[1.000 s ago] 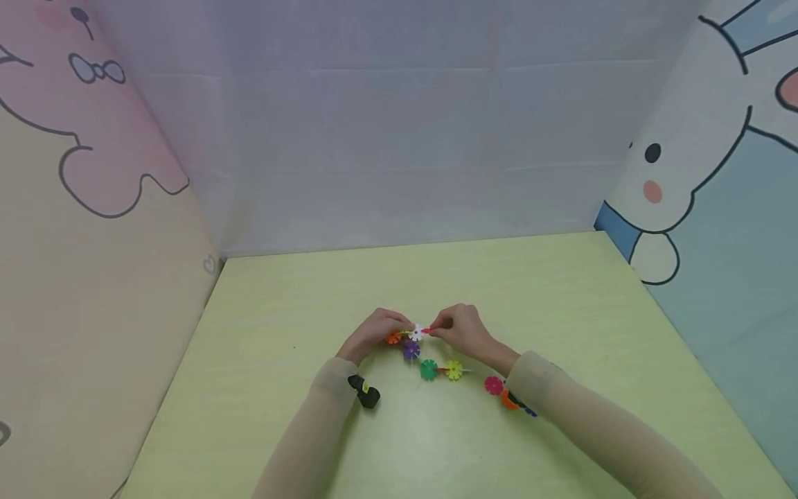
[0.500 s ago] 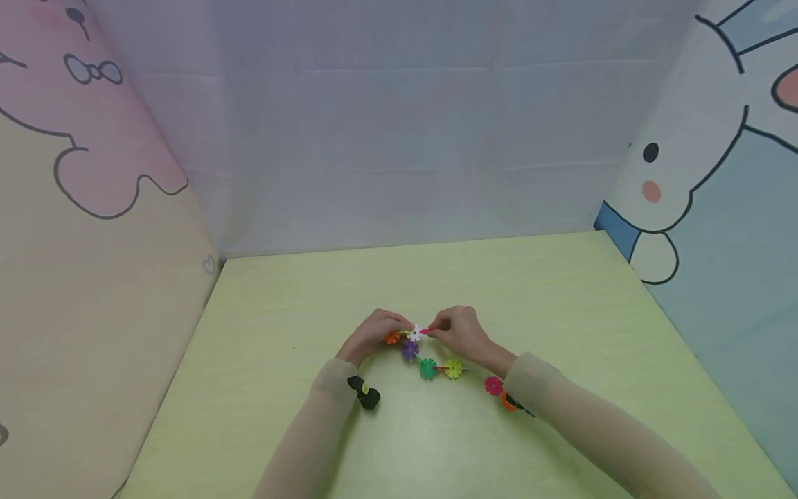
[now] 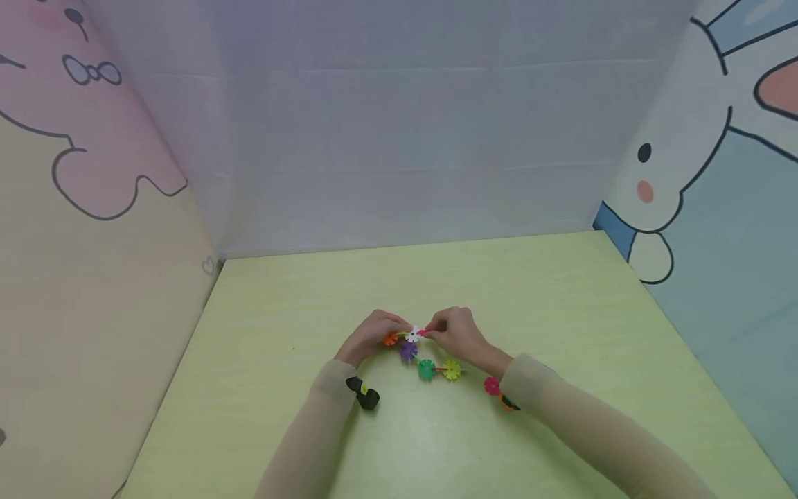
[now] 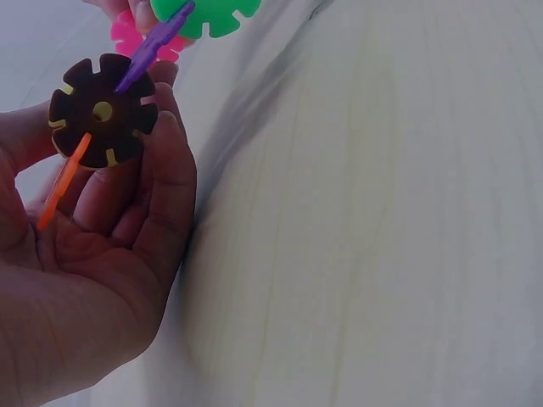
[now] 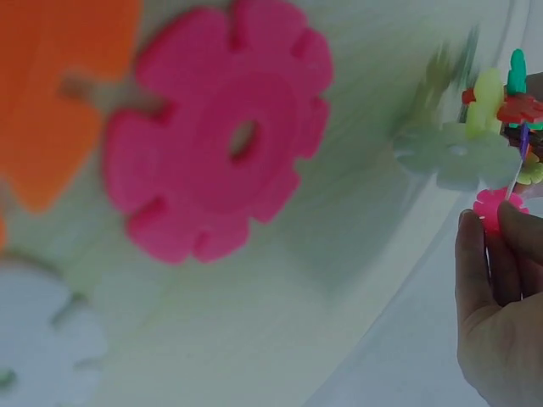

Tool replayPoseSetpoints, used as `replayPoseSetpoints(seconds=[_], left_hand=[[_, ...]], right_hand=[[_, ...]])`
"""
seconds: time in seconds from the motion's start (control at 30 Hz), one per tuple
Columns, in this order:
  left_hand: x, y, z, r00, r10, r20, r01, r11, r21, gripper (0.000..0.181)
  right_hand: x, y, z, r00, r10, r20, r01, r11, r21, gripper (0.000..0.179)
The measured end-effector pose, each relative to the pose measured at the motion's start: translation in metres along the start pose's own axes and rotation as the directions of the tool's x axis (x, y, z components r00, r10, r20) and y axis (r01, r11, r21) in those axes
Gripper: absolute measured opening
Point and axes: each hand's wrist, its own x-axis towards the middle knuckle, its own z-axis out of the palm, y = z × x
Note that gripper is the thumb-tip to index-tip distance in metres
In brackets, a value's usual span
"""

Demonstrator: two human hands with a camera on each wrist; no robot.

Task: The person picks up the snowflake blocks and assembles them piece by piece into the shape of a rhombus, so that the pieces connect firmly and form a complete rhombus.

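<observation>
Slotted flower-shaped plastic discs are joined edge to edge in a chain between my hands. My left hand (image 3: 376, 334) holds the chain's left part, near an orange disc (image 3: 390, 339); in the left wrist view a dark, shadowed disc (image 4: 100, 136) lies against its curled fingers. My right hand (image 3: 461, 336) pinches a small pink disc (image 5: 488, 208) between thumb and fingers, at the edge of the white disc (image 3: 412, 335). A purple disc (image 3: 409, 351), a green disc (image 3: 427, 370) and a yellow disc (image 3: 451, 370) curve down and right on the chain.
By my right cuff a magenta disc (image 3: 492, 386) lies on the pale yellow table (image 3: 299, 430), with an orange disc (image 5: 51, 76) and a whitish disc (image 5: 42, 339) nearby. Printed cartoon panels (image 3: 736, 242) stand at the table's sides.
Both hands keep their hold. The right hand and sleeve have shifted very slightly left, and the sleeve now covers the blue piece and more of the loose orange disc.
</observation>
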Motion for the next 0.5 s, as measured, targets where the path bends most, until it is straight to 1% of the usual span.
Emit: replayPoseSetpoints(seconds=[0.13,0.3,0.5], left_hand=[[-0.0025,0.0007,-0.0013,1.000,0.000,0.023,-0.001,1.000,0.030,0.017],[-0.0043,0.0025,-0.0020,0.999,0.006,0.053,-0.009,0.998,0.056,0.020],[-0.0049,0.0029,-0.0039,0.998,0.005,0.059,-0.010,0.996,0.090,0.025]], right_hand=[[-0.0013,-0.0015,-0.0011,1.000,0.010,0.005,-0.010,1.000,0.001,0.009],[-0.0017,0.0009,-0.0020,0.999,0.034,0.022,-0.034,0.999,0.006,0.008],[0.0005,0.0043,-0.0015,0.999,0.021,0.031,-0.022,0.999,0.027,0.005]])
